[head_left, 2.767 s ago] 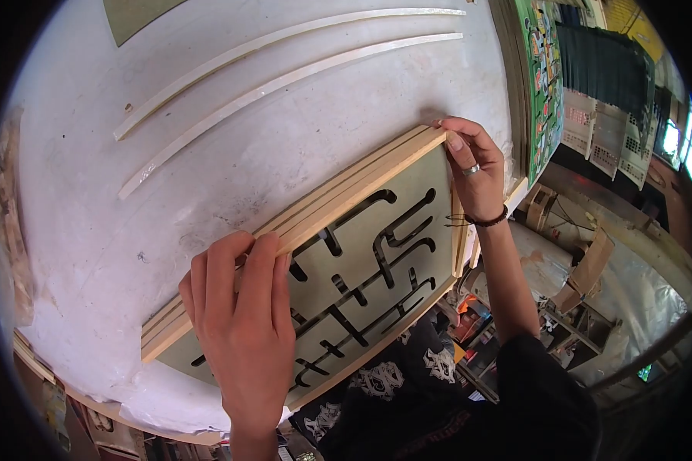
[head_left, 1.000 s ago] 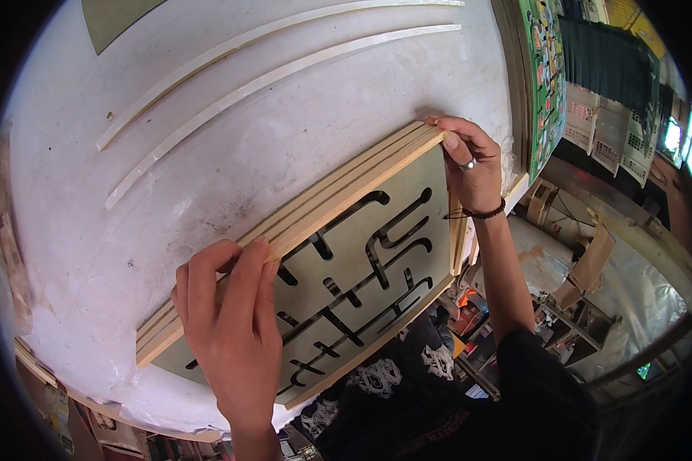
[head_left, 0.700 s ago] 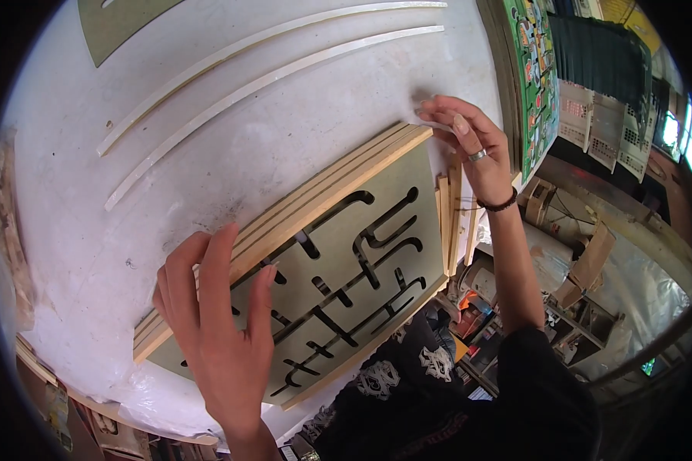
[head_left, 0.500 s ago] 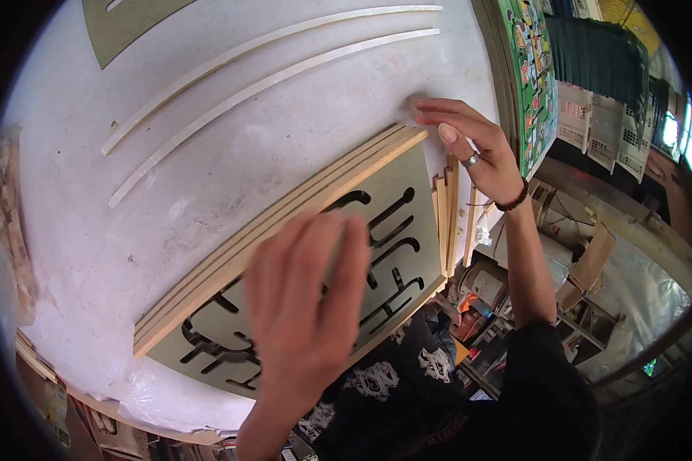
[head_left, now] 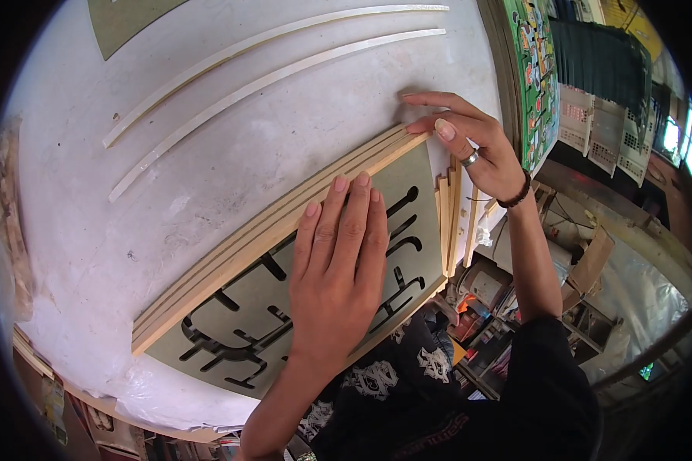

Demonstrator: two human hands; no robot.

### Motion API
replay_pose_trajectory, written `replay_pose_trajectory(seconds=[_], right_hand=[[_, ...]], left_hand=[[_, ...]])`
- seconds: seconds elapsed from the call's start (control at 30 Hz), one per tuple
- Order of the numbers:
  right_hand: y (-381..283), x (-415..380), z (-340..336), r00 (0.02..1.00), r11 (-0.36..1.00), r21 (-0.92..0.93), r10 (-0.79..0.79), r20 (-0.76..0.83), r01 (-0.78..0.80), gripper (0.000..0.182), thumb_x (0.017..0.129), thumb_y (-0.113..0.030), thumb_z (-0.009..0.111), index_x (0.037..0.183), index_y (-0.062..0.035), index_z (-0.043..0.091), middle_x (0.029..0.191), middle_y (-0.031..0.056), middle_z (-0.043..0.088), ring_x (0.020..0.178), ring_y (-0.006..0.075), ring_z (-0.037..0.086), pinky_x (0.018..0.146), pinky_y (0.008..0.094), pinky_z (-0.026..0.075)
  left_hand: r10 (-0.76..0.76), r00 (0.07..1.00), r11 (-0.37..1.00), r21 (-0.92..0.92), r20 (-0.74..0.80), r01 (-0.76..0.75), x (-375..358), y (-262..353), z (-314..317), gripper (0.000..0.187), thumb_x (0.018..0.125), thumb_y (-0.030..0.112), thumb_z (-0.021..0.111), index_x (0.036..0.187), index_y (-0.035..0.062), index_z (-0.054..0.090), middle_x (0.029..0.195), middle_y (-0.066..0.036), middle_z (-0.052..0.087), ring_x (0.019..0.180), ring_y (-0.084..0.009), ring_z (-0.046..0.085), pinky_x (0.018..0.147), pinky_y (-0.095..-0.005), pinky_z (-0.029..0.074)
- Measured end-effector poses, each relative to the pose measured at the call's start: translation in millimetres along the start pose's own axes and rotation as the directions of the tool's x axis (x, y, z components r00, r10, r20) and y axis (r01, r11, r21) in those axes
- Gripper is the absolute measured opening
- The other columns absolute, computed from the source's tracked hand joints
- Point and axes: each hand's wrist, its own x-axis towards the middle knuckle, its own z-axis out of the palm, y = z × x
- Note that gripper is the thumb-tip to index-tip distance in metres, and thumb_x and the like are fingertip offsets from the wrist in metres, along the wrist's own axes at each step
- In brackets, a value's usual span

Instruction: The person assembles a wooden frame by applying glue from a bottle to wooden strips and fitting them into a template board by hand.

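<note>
A grey-green panel with dark cut-out shapes lies on the white table, with several pale wooden strips side by side along its far edge. My left hand lies flat across the panel, fingers stretched out, fingertips at the nearest strip. At the strips' right end is my right hand, wearing a ring and a dark bracelet. Its fingers are apart, with the thumb and a finger near the corner; the hand holds nothing.
Two thin curved white strips rest farther back on the table. A grey-green piece is at the top left. More wooden strips stand right of the panel, beside a green patterned board. Cluttered shelves are at the lower right.
My left hand has moved slightly right and come down onto the panel, its fingers now straight. My right hand's fingers have moved slightly left at the strips' end.
</note>
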Motion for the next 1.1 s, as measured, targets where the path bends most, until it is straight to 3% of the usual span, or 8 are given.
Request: replay_pose_trajectory(seconds=[0.3,0.57,0.8,1.0,1.1], right_hand=[[-16.2,5.6,13.3,0.998,0.986,0.165,0.027,0.064,-0.037,0.042,0.102,-0.031,0.049,0.103,0.0054,0.070,0.129,0.0171,0.059,0.117,0.0284,0.058,0.096,0.0371,0.048],[-28.5,17.5,21.0,0.985,0.991,0.065,-0.123,0.125,0.115,0.040,0.102,-0.028,0.048,0.102,0.0061,0.069,0.128,0.0203,0.059,0.123,0.0330,0.053,0.105,0.0457,0.037],[-43.6,24.1,25.8,0.972,0.992,0.013,-0.129,0.196,0.129,0.040,0.102,-0.026,0.043,0.104,0.0028,0.070,0.129,0.0197,0.059,0.128,0.0363,0.049,0.114,0.0525,0.021],[-53.5,30.3,33.1,0.959,0.990,-0.003,-0.136,0.248,0.141,0.042,0.103,-0.029,0.042,0.105,0.0016,0.071,0.134,0.0170,0.056,0.133,0.0367,0.045,0.115,0.0552,0.020],[-61.0,33.6,36.8,0.950,0.988,-0.014,-0.146,0.277,0.156,0.043,0.103,-0.030,0.042,0.106,0.0014,0.070,0.134,0.0173,0.056,0.133,0.0370,0.045,0.114,0.0560,0.020]], left_hand=[[-0.004,1.000,1.000,-0.020,-0.011,0.004,-1.6,-0.8,1.3,0.032,0.089,0.009,0.060,0.118,-0.0054,0.063,0.135,-0.017,0.056,0.130,-0.0316,0.050,0.109,-0.0481,0.036],[-0.002,1.000,0.999,-0.051,-0.016,0.001,-1.1,-3.4,-2.2,0.024,0.089,0.008,0.057,0.108,-0.0030,0.065,0.132,-0.015,0.058,0.131,-0.0283,0.050,0.112,-0.0433,0.035],[0.062,0.996,0.982,-0.174,-0.058,-0.071,-7.1,-8.0,0.2,0.020,0.083,0.006,0.064,0.101,-0.0028,0.066,0.122,-0.014,0.061,0.125,-0.0302,0.054,0.110,-0.0525,0.034],[0.111,0.984,0.953,-0.267,-0.136,-0.144,-13.6,-13.8,3.6,0.011,0.085,0.009,0.062,0.090,-0.0007,0.066,0.107,-0.013,0.064,0.109,-0.0271,0.064,0.110,-0.0487,0.040],[0.142,0.989,0.942,-0.302,-0.044,-0.148,-24.8,-17.5,5.3,0.018,0.079,0.006,0.068,0.095,-0.0010,0.066,0.110,-0.011,0.063,0.114,-0.0267,0.062,0.110,-0.0485,0.039]])
